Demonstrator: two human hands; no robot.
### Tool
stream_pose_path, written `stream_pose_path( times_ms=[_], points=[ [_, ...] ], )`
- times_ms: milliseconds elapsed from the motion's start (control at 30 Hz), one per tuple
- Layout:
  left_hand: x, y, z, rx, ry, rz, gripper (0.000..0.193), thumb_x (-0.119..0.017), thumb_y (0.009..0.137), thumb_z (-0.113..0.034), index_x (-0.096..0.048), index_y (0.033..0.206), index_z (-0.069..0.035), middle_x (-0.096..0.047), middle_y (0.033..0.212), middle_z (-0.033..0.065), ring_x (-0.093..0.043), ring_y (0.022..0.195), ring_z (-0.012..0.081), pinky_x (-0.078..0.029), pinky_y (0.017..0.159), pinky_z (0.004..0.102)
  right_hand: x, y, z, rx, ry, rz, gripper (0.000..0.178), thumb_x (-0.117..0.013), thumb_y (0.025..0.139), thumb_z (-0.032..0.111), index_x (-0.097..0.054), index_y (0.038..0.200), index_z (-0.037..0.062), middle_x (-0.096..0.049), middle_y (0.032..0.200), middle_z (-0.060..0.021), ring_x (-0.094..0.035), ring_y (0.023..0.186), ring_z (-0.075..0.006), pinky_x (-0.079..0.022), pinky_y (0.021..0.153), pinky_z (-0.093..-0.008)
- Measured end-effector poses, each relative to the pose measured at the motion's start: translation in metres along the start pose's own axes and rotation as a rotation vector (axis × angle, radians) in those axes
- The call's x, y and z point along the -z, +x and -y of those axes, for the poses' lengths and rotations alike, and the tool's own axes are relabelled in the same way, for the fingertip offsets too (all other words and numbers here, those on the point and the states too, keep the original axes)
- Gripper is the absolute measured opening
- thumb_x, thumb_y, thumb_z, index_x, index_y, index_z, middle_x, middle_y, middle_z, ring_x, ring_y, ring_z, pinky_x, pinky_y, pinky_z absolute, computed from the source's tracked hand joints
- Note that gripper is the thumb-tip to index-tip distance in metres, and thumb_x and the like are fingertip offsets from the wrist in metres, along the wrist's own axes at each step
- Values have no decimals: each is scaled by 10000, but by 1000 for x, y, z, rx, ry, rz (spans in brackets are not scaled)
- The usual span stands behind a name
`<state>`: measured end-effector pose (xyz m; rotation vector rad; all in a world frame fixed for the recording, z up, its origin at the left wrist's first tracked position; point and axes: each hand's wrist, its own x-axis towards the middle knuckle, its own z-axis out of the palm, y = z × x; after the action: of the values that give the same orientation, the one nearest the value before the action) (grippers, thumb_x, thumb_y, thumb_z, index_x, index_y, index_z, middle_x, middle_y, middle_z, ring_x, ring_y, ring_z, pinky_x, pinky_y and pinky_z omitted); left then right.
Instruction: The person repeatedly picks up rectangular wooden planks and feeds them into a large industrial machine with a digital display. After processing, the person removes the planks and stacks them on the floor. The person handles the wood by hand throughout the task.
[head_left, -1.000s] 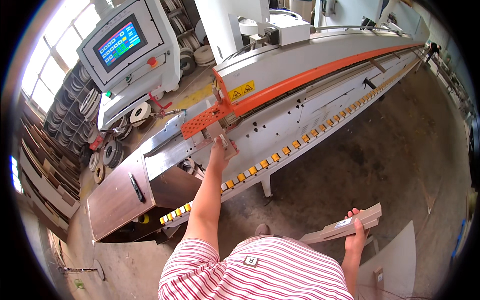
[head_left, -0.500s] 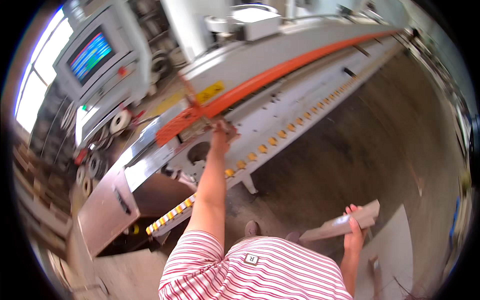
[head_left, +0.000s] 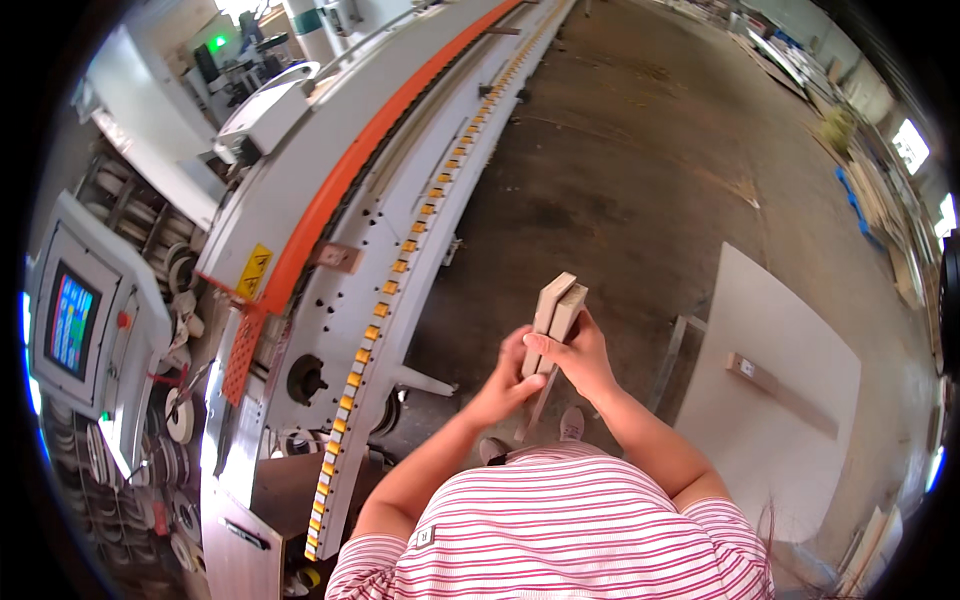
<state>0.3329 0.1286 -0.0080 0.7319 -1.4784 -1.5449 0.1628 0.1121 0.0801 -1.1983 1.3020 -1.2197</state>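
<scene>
In front of my body is a small stack of narrow wooden boards (head_left: 566, 312), tilted with their far ends up. My right hand (head_left: 585, 358) grips the stack from the right, its thumb across the boards. On the left side my left hand (head_left: 507, 383) closes around the lower part of the same boards. Part of the stack is hidden by my fingers. A short brown wooden piece (head_left: 340, 257) lies on the bed of the long machine (head_left: 400, 215), against the orange guard (head_left: 335, 185).
Yellow rollers (head_left: 381, 310) line the machine's near edge. A control screen (head_left: 75, 315) stands at the left, near edging rolls (head_left: 180, 414). To my right is a large pale panel (head_left: 720, 440) with a wooden strip (head_left: 785, 394) on it. Stacked boards (head_left: 875, 205) line the far right.
My left hand has left the machine by the orange guard and come to the boards in my right hand. The boards have moved left in view, and the view has turned right.
</scene>
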Motion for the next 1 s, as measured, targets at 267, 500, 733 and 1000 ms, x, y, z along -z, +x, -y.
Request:
stream_pose_path(
  times_ms=[267, 500, 733, 1000],
  points=[
    [45, -46, -33, 262, -626, -217, 590, -377, 1013, -542, -395, 1363, -68, -584, 1174, 120, -591, 1067, 197, -534, 852, 398, -25, -8, 4, -5, 232, 171, 482, -782, 799, 116, -509, 1175, -14, -606, 1192, -212, -634, 1043, -209, -519, 876, -329],
    [80, -82, -45, 149, 863, -672, 704, -608, 949, -392, -294, 1451, -11, -517, 1244, 219, -541, 1138, 307, -421, 994, 391, -2, -9, -14, -110, 374, 65, 389, -774, 820, 135, -525, 1103, 39, -652, 1046, -116, -667, 907, -187, -535, 806, -319],
    [103, -98, -72, 258, 12, -843, 544, -755, 836, -220, -452, 1221, 15, -647, 1062, 165, -663, 940, 290, -542, 815, 392, 9, -13, -20, -167, 380, 1, 363, -751, 856, 189, -511, 1099, 65, -655, 1048, -97, -675, 949, -213, -541, 837, -344],
    [184, -157, -67, -60, -876, -1061, 333, -468, 1027, -249, -361, 1334, -175, -558, 1245, 152, -610, 1094, 306, -557, 882, 519, 22, -13, -27, -209, 298, -103, 332, -704, 898, 282, -538, 1120, 99, -638, 1067, -93, -661, 947, -210, -551, 813, -363]
  ],
)
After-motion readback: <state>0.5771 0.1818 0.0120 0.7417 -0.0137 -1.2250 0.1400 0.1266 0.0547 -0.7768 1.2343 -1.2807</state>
